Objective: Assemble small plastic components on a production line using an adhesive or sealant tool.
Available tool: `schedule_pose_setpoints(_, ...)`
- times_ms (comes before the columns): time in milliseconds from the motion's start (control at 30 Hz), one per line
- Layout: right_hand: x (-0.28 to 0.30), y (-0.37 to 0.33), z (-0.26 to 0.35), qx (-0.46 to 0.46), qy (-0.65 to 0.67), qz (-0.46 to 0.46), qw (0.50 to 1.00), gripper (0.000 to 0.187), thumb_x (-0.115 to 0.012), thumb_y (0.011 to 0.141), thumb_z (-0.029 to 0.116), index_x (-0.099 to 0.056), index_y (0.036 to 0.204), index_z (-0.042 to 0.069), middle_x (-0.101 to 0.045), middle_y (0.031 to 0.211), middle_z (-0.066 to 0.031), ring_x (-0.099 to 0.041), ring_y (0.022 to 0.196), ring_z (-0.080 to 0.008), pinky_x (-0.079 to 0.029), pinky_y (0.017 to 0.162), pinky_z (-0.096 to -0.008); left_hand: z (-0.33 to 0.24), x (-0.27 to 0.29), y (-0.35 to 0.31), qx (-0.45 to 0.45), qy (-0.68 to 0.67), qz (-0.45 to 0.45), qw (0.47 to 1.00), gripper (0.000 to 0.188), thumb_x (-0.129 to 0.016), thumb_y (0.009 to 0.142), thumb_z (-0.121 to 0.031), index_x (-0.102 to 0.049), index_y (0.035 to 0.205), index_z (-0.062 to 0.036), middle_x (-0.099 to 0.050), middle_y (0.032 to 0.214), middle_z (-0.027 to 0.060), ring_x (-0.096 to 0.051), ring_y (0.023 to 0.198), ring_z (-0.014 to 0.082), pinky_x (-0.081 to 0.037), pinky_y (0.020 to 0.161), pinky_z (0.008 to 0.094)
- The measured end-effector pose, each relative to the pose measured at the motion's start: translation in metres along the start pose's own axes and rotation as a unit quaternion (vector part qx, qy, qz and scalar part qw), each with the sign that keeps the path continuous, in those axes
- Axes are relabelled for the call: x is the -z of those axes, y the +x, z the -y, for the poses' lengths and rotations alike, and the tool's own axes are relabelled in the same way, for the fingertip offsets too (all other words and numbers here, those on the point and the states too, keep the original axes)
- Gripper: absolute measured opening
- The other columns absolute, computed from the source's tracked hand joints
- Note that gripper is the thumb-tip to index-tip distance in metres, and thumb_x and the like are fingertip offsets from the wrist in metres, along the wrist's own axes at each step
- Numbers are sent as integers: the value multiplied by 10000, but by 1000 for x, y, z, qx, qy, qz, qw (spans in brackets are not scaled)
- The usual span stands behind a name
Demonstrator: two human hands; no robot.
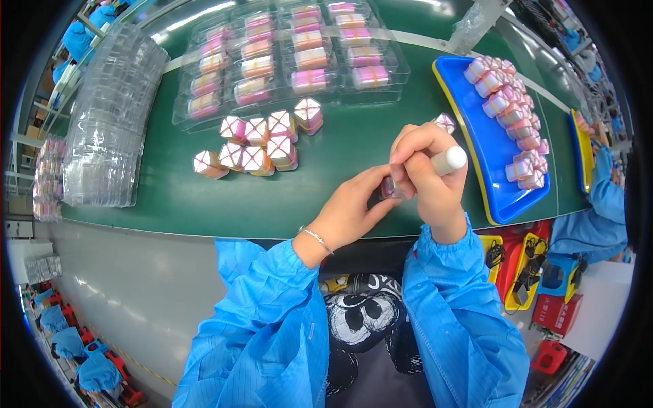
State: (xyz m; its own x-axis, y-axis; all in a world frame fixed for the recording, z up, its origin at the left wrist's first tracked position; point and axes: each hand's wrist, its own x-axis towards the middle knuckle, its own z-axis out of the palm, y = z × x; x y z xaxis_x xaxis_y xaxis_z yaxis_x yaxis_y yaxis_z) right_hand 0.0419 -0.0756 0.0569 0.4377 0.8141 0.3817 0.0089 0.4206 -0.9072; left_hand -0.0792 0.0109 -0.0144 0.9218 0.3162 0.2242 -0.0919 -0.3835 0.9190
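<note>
Materials and finishes. The worktop (183, 170) is smooth, with a low sheen. The stacked trays (112, 122) are clear, glossy plastic, thin and ridged; the crumpled film (473, 27) is likewise transparent and shiny. The blue tray (498, 194) is smooth, opaque, glossy plastic. The packs (256, 130) have smooth, paper-like end faces. The pen (449, 161) appears to be smooth plastic with a satin end. The bracelet (316, 240) is bright, polished metal. The sleeves (272, 319) are creased, finely lined woven cloth; the floor (149, 285) is smooth and reflective.

Factory, long green workbench (173, 194), blue-coated workers (98, 372)
</note>
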Motion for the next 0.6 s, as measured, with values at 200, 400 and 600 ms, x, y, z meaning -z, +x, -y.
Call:
schedule_pose_setpoints(200,-1,0,-3,5,-7,-1,1000,120,-478,879,-12,-597,861,-5,-583,805,-36,-504,631,-47,-391,521,-203,1,0,0,1,-7,5,1000,461,-693,853,-95,-521,1277,-40,-619,1159,165,-636,1010,316,-521,873,369)
schedule_pose_setpoints(400,1,-2,-8,8,12,-4,1000,128,-476,876,-17,-601,858,1,-572,774,-38,-504,618,-51,-389,511,-205,1,0,1,-5,-3,1,1000,467,-693,855,-107,-518,1282,-40,-615,1163,171,-624,1025,338,-512,886,383)
schedule_pose_setpoints(600,18,1,0,115,95,-17,989,68,-514,929,40,-571,956,15,-537,733,-49,-440,517,-54,-351,452,-218,3,-2,3,-16,-1,-9,1000,465,-689,859,-114,-517,1286,-45,-607,1141,149,-619,1033,312,-494,894,371)
